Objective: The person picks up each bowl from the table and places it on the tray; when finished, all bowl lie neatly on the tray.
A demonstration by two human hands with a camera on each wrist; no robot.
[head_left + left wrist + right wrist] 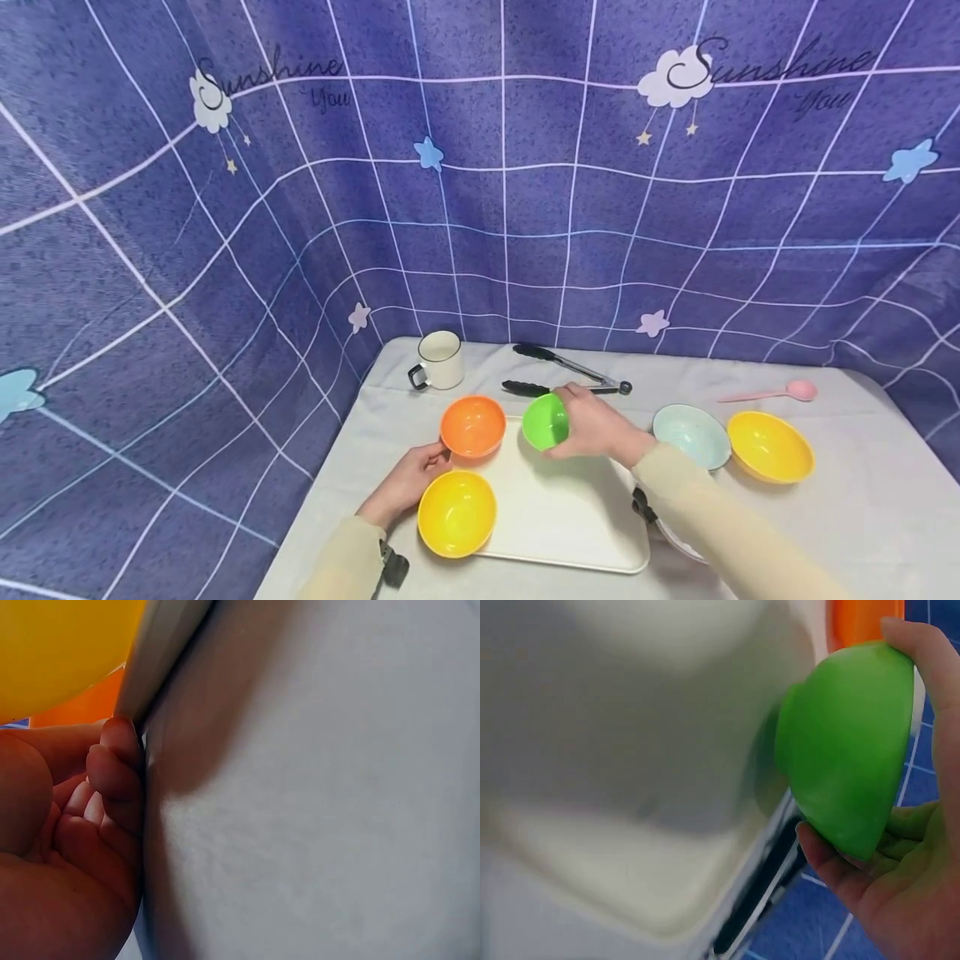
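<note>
A small green bowl (pixel 545 422) is over the back of the cream tray (pixel 570 525). My right hand (pixel 597 423) grips it by the rim, thumb on one side and fingers on the other. In the right wrist view the green bowl (pixel 847 750) has its base toward the tray; I cannot tell whether they touch. My left hand (pixel 408 479) is at the tray's left edge, between an orange bowl (pixel 472 427) and a yellow bowl (pixel 457 514). In the left wrist view its curled fingers (pixel 116 776) meet the tray's rim (pixel 166 645).
Behind stand a white mug (pixel 441 361) and black-tipped tongs (pixel 573 362). To the right are a pale blue bowl (pixel 692 435), another yellow bowl (pixel 771 447) and a pink spoon (pixel 799 390). A white dish (pixel 678 542) lies partly under my right sleeve. A blue curtain (pixel 525 208) borders the table.
</note>
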